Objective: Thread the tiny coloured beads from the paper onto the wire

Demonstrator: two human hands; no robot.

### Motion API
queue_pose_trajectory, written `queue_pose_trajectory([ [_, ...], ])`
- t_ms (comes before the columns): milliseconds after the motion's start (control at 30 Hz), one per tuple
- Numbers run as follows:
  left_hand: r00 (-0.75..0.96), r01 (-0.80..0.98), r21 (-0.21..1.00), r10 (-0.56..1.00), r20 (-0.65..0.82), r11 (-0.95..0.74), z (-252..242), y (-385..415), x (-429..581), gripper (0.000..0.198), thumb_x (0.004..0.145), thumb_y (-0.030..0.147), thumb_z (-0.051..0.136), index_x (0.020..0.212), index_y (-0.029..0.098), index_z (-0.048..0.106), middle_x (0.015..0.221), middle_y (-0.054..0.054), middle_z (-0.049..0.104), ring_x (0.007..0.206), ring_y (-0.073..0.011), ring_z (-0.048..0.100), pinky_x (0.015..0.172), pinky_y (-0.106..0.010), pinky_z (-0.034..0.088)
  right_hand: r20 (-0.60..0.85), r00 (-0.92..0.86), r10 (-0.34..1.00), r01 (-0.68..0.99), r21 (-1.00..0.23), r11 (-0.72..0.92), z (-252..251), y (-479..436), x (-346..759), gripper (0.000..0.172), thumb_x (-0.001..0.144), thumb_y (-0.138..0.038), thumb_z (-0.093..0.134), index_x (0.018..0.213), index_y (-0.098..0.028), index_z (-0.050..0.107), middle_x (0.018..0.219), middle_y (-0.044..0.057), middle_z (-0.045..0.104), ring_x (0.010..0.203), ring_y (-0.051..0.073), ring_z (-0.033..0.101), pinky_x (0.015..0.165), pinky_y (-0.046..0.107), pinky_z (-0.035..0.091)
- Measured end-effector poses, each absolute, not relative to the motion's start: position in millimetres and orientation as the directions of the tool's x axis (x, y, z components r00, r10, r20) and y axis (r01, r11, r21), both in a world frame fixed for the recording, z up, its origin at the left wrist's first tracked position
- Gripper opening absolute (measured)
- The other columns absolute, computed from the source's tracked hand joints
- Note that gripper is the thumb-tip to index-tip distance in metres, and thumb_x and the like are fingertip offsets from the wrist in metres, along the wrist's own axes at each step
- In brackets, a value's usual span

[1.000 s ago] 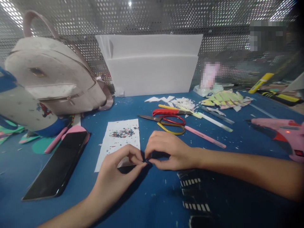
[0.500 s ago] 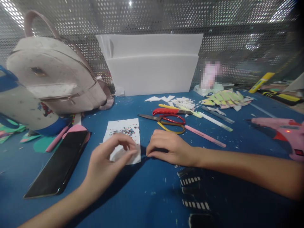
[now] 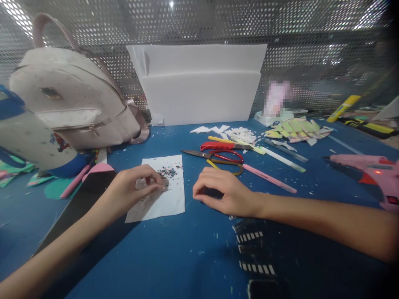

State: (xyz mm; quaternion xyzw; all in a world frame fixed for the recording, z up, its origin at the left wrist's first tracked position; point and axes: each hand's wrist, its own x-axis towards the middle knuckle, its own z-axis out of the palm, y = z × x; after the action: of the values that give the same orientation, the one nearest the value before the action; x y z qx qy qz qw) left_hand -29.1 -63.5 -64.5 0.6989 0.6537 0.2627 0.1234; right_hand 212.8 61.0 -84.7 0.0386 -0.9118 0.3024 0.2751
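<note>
My left hand (image 3: pixel 132 189) reaches over a white sheet of paper (image 3: pixel 166 198) on the blue table, thumb and fingertips pinched together at the small heap of coloured specks (image 3: pixel 168 171). Whether anything is held in the pinch is too small to see. My right hand (image 3: pixel 222 191) rests on the table just right of the paper, fingers curled down over something dark that I cannot make out. Scissors with red and yellow handles (image 3: pixel 222 158) lie a little beyond my right hand.
A pale backpack (image 3: pixel 71 97) and a black phone (image 3: pixel 77 199) lie at the left. White foam boards (image 3: pixel 199 83) lean on the mesh wall. Pens (image 3: pixel 269 179), paper scraps (image 3: pixel 241 135) and a pink glue gun (image 3: pixel 370 172) are at the right.
My left hand left my right hand and moved left and away, across the paper to the heap of specks. My right hand has stayed almost still.
</note>
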Motion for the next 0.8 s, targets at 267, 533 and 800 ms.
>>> queue_pose_trajectory([
  [267, 0.034, 0.832, 0.546, 0.991, 0.13, -0.1, -70.8, -61.3, -31.1, 0.008, 0.08, 0.024, 0.065, 0.074, 0.023, 0.071, 0.084, -0.002, 0.069, 0.076, -0.0159, 0.061, 0.067, -0.027, 0.044, 0.522, -0.849, 0.08, -0.243, -0.52, 0.819, -85.0, 61.4, 213.4, 0.007, 0.092, -0.015, 0.052, 0.087, -0.018, 0.057, 0.081, 0.002, 0.061, 0.077, 0.013, 0.051, 0.074, 0.028, 0.042],
  [533, 0.1, 0.842, 0.512, 0.982, 0.161, -0.17, -66.8, -61.2, -28.0, 0.011, 0.086, 0.02, 0.056, 0.078, 0.021, 0.064, 0.084, -0.001, 0.067, 0.076, -0.0153, 0.061, 0.069, -0.026, 0.045, 0.53, -0.844, 0.076, -0.251, -0.517, 0.818, -84.9, 61.6, 212.7, 0.007, 0.09, -0.013, 0.053, 0.087, -0.017, 0.057, 0.081, 0.001, 0.061, 0.077, 0.013, 0.051, 0.074, 0.028, 0.041],
  [800, -0.123, 0.807, 0.591, 0.973, 0.197, -0.018, -65.6, -67.8, -20.3, 0.012, 0.084, 0.029, 0.059, 0.075, 0.02, 0.061, 0.077, -0.001, 0.068, 0.073, -0.0168, 0.061, 0.07, -0.029, 0.046, 0.527, -0.846, 0.076, -0.246, -0.513, 0.822, -84.0, 61.1, 212.8, 0.007, 0.091, -0.014, 0.052, 0.087, -0.018, 0.056, 0.08, 0.001, 0.06, 0.077, 0.013, 0.05, 0.074, 0.028, 0.042],
])
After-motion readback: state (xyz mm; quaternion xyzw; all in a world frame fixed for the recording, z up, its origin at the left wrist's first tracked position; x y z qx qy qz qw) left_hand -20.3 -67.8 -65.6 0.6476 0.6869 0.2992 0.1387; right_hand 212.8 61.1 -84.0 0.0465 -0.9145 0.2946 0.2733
